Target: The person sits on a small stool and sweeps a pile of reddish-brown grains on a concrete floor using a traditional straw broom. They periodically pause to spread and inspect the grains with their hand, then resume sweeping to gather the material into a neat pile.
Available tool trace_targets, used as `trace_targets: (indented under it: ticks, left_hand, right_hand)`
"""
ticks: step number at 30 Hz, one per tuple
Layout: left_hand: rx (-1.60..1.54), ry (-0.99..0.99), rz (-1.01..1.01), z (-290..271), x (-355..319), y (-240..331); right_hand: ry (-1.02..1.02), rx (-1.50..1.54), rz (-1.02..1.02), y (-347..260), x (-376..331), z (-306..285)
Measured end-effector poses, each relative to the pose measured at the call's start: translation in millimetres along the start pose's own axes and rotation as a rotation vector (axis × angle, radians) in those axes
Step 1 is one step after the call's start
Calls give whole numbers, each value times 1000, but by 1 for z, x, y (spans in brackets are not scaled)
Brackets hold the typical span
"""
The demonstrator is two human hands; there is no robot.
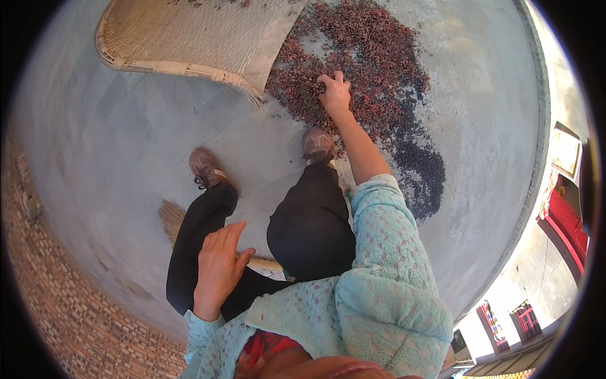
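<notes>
Dried berries (372,57), reddish-brown and small, lie spread in a thin, ragged layer over the grey concrete floor (126,145), filling the upper middle of my view from about twelve o'clock round to two. Where my own shadow falls over them, toward three o'clock of my right foot, they look almost black. My right hand (334,93) is stretched out at arm's length to the near edge of the heap, palm down, fingers spread and slightly curled, the tips down in the loose berries; I can't tell whether anything is pinched between them. My left hand (218,265) holds nothing: it rests flat and relaxed on my left thigh, at about seven o'clock of my right hand.

I judge the berries to be very light, dry and loose, so they'll roll and scatter at a push instead of staying together. Single ones are fiddly to pinch; a cupped palm or raking fingers drawn through the layer should gather them better, and a hard squeeze might crush the brittle husks.

A woven bamboo tray (189,35) lies at eleven o'clock, its rim just touching the heap's left edge. A straw broom (172,218) pokes out behind my left leg. My brown shoes (205,167) are planted just short of the berries.
</notes>
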State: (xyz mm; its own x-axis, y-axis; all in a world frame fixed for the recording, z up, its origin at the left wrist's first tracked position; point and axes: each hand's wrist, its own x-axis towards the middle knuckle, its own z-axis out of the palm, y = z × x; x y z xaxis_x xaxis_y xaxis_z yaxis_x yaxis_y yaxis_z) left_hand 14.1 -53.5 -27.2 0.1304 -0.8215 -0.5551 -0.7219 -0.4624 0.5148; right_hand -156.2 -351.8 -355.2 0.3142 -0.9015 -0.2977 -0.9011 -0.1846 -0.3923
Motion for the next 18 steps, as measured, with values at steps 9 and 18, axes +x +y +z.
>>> trace_targets:
  ticks: [9, 18]
  left_hand:
    - [21, 32, 43, -3, -1, 1]
    - [0, 93, 57, -3, -12, -1]
  right_hand:
    - [22, 1203, 344, 82, 3, -11]
    - [21, 1517, 580, 87, -18, -71]
